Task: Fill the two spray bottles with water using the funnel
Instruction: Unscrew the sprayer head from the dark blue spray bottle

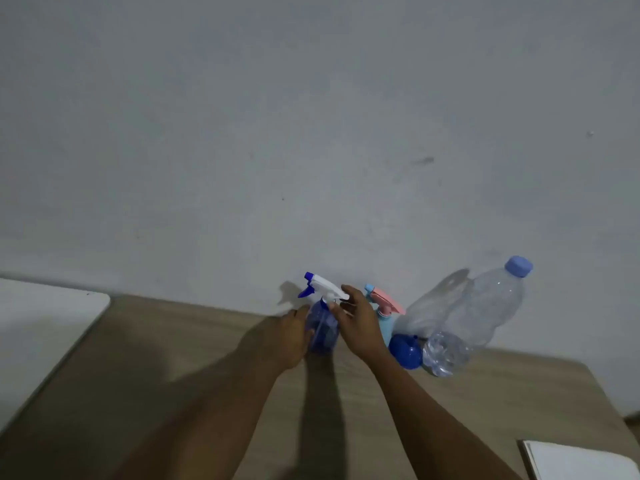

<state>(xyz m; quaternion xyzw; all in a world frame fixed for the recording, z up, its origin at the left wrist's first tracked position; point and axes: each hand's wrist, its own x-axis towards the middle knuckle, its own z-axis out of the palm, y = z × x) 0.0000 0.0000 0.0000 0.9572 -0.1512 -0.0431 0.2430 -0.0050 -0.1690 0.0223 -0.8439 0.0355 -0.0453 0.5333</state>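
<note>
A blue translucent spray bottle (323, 332) with a white and blue trigger head stands upright near the wall. My left hand (292, 336) grips its body from the left. My right hand (356, 323) pinches the neck just under the trigger head from the right. Behind my right hand stands a light blue spray bottle (384, 315) with a pink trigger head, partly hidden. A blue funnel (406, 351) lies on the table beside it. A large clear water bottle (478, 317) with a blue cap stands to the right.
The wooden table (502, 400) ends at a grey wall. A white board (41, 327) lies at the table's left edge. A white sheet or pad (581, 462) sits at the near right corner.
</note>
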